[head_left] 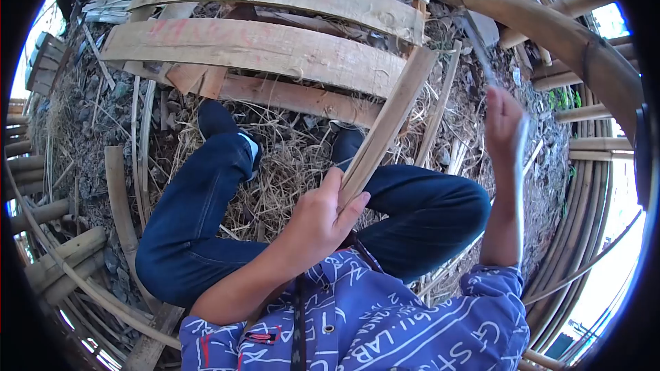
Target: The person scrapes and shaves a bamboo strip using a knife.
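Left hand (320, 216): your fingers clamp the stick (390, 124) low down, maybe to steady it.
Stick: top over the pallet's (254, 45) near right corner.
Right hand (505, 124): your fingers wrap a blurry knife (479, 48), raised, maybe for room.

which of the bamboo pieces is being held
The split piece gripped by the left hand, its far end overlapping the pallet in view; the other pieces are unheld.
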### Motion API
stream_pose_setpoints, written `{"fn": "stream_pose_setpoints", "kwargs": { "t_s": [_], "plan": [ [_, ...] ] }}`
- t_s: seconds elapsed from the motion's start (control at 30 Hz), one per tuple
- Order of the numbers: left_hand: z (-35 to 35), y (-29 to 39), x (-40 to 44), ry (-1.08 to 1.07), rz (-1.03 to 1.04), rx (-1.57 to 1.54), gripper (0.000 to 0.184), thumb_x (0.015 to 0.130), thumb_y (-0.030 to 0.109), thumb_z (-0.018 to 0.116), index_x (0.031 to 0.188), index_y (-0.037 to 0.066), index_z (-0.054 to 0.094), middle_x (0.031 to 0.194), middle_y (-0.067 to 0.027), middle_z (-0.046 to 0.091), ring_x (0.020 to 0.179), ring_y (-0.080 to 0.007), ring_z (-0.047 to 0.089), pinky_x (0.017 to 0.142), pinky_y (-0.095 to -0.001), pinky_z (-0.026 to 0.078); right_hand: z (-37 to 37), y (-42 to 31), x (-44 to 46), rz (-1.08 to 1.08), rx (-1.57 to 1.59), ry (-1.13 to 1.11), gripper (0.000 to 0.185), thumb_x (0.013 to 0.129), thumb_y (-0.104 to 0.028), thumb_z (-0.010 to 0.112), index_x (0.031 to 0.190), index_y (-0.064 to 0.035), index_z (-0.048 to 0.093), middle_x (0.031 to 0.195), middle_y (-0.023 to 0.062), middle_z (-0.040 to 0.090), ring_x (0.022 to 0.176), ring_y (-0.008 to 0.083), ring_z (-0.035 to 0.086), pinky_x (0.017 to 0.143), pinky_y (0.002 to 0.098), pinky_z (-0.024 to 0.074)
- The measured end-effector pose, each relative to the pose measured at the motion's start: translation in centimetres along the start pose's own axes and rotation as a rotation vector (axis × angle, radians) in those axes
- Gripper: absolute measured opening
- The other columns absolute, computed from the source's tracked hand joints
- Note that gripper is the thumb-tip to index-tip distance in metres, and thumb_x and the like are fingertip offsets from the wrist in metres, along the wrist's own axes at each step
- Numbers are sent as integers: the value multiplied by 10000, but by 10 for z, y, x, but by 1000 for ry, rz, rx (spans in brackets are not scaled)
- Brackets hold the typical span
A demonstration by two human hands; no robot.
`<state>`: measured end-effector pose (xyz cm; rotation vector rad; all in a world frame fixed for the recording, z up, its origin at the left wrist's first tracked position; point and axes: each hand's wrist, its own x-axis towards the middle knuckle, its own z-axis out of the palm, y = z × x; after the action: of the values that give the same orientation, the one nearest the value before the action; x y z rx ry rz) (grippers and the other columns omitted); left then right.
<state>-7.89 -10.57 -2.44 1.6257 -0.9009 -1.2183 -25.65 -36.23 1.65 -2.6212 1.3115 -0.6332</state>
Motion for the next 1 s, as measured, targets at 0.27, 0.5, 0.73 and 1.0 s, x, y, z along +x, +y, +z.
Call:
{"fn": "stream_pose_setpoints", "kwargs": {
  "t_s": [0.27,0.5,0.73,1.0],
  "plan": [
    [2,-2,6,22,3,27,295,929,258,582,954,-12,465,671,-108,533,624,-124,506,567,-314,434,16,-89,-63,-273,174,-338,326,867,-361,636,720,-79,563,559,101,557,500,290,585,451,395,442],
    [4,1,3,16,22,-7,293,927,250,585,947,-16,462,646,-113,519,597,-131,503,549,-317,426,21,-83,-59,-340,69,-351,362,850,-407,641,709,-86,552,562,87,570,497,285,586,449,387,449],
    [9,-6,-3,19,68,65,274,911,198,604,909,-32,453,621,-157,511,556,-151,519,502,-338,414,22,-52,-30,-253,8,-180,358,888,-369,610,689,-76,559,548,117,548,477,288,569,454,394,427],
    [2,-3,-7,-72,-3,-91,252,911,236,556,920,-10,502,612,-36,469,551,-86,425,487,-288,369,18,26,10,-33,-56,96,408,977,-352,480,701,-68,582,462,32,451,371,141,382,364,326,286]
  ]
}}
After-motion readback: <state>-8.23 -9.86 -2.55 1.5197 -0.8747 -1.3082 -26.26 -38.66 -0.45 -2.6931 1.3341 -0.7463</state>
